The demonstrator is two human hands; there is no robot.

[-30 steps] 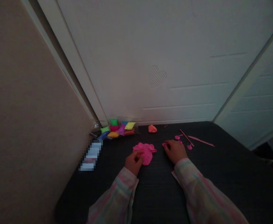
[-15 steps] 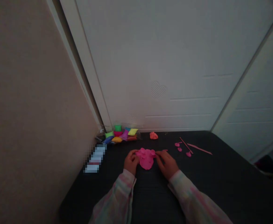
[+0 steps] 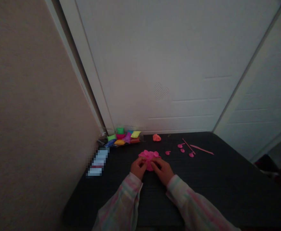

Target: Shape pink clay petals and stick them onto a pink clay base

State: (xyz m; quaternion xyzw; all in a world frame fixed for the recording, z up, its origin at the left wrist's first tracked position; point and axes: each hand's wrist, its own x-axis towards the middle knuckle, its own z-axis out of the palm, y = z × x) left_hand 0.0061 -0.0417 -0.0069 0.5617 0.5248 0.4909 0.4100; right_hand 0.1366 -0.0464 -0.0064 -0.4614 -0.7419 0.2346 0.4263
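Observation:
A flat pink modelling clay piece point(image 3: 150, 155) with small rounded bumps along its top edge lies on the black table. My left hand point(image 3: 137, 168) pinches at its left-middle part, fingertips bent over the clay. From the other side my right hand point(image 3: 164, 172) has thumb and fingers closed on the clay near its centre. The fingertips of both hands nearly meet there and cover part of the lower clay. Just beyond my right hand is a small pink clay bit point(image 3: 167, 153).
Colourful clay packets point(image 3: 120, 141) lie at the back left, by the wall. An orange clay lump point(image 3: 156, 137) sits at the back. Several pink clay bits point(image 3: 191, 154) and two thin pink sticks point(image 3: 202, 149) rest to the right. A blurred-out card point(image 3: 98, 162) is at left.
Both hands have moved inward from the outer edges of the pink clay to its middle. The small pink bit behind my right hand now shows more fully. The view has shifted slightly.

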